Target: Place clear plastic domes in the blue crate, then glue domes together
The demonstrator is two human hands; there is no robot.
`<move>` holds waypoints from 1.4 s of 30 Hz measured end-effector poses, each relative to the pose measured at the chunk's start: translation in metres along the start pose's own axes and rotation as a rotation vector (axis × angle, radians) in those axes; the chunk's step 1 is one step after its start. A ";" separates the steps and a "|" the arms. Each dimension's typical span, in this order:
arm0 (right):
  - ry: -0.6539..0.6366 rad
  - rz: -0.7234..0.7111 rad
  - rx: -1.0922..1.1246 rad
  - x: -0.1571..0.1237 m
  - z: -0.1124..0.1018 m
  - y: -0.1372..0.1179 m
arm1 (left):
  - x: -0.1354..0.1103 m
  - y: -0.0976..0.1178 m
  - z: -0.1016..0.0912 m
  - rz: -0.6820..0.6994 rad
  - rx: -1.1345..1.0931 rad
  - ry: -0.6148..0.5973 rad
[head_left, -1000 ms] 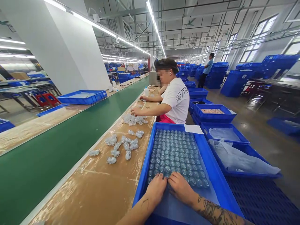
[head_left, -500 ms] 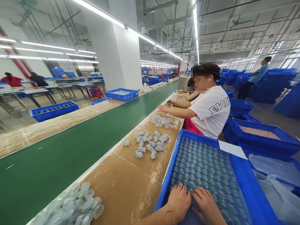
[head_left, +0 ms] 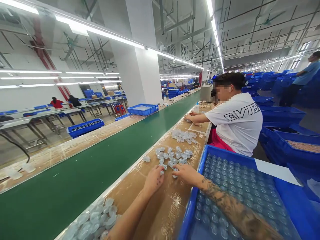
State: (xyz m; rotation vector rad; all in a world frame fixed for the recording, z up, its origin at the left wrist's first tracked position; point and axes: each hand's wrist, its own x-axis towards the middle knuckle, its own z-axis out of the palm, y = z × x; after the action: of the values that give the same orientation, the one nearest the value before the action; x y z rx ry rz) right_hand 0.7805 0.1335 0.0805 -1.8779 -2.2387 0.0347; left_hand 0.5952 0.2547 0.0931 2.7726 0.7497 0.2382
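My left hand (head_left: pixel 155 180) rests on the brown bench top (head_left: pixel 165 206) with curled fingers touching a clear plastic cap at the near edge of a scattered cluster of clear caps (head_left: pixel 173 156). My tattooed right hand (head_left: pixel 186 173) reaches across the rim of the blue tray (head_left: pixel 188 213) and touches another cap in that cluster, fingers bent. The blue tray at the right holds several rows of clear caps (head_left: pixel 237 180). Whether either hand has gripped a cap is hidden by the fingers.
A green conveyor belt (head_left: pixel 82 173) runs along the bench's left side. A second heap of clear caps (head_left: pixel 95 220) lies near the bottom. A co-worker in a white shirt (head_left: pixel 237 123) sits ahead at the bench. Blue crates (head_left: pixel 292 146) stand at the right.
Both hands left the tray of caps and moved forward and left onto the bench, to the scattered cluster. The view swung left.
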 end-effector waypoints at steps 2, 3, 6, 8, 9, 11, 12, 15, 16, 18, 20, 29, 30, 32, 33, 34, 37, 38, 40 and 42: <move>-0.027 -0.037 -0.036 0.024 0.013 0.005 | 0.008 -0.029 0.000 -0.056 0.058 0.004; -0.036 -0.049 -0.050 0.031 0.017 0.006 | 0.011 -0.038 0.003 -0.051 0.086 -0.011; 0.000 -0.028 -0.042 0.026 0.017 0.002 | 0.016 -0.045 0.013 0.050 0.172 -0.087; 0.068 0.042 -0.002 0.001 0.007 -0.004 | 0.019 -0.040 0.015 0.131 0.221 -0.147; 0.105 0.090 0.024 -0.018 0.000 -0.007 | 0.020 -0.037 0.014 0.159 0.240 -0.176; 0.162 0.199 0.081 -0.065 -0.014 -0.014 | 0.024 -0.032 0.009 0.182 0.266 -0.226; 0.179 0.255 0.106 -0.091 -0.020 -0.017 | 0.027 -0.029 0.005 0.181 0.271 -0.245; 0.223 0.438 0.208 -0.173 -0.025 -0.034 | 0.034 -0.013 -0.006 0.200 0.231 -0.271; 0.233 0.506 0.244 -0.198 -0.022 -0.042 | 0.033 -0.001 -0.007 0.227 0.189 -0.268; 0.216 0.643 0.260 -0.236 -0.009 -0.059 | 0.024 0.033 -0.005 0.297 0.077 -0.263; 0.154 0.744 0.197 -0.258 0.009 -0.073 | 0.005 0.078 0.009 0.375 -0.033 -0.287; 0.002 0.784 -0.045 -0.263 0.049 -0.084 | -0.048 0.203 0.121 0.676 0.013 -0.531; -0.002 0.783 -0.060 -0.263 0.051 -0.082 | -0.049 0.205 0.126 0.695 0.038 -0.525; -0.006 0.781 -0.076 -0.264 0.056 -0.081 | -0.051 0.204 0.132 0.716 0.075 -0.506; -0.006 0.778 -0.079 -0.264 0.059 -0.081 | -0.051 0.204 0.135 0.717 0.089 -0.498; -0.007 0.773 -0.083 -0.264 0.062 -0.081 | -0.052 0.203 0.138 0.716 0.096 -0.494; -0.029 0.751 -0.124 -0.269 0.074 -0.079 | -0.054 0.203 0.147 0.716 0.095 -0.488; -0.041 0.737 -0.142 -0.272 0.078 -0.076 | -0.055 0.203 0.149 0.719 0.088 -0.484; -0.045 0.700 -0.162 -0.278 0.083 -0.069 | -0.056 0.202 0.147 0.723 0.065 -0.467; 0.026 0.646 -0.129 -0.277 0.079 -0.060 | -0.055 0.195 0.133 0.713 0.033 -0.433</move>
State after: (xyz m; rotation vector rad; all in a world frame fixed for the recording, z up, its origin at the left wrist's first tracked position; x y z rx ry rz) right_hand 0.7520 -0.1386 -0.0287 -2.5679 -1.5570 -0.0311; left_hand 0.6700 0.0368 0.0175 2.8507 -0.3499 -0.2472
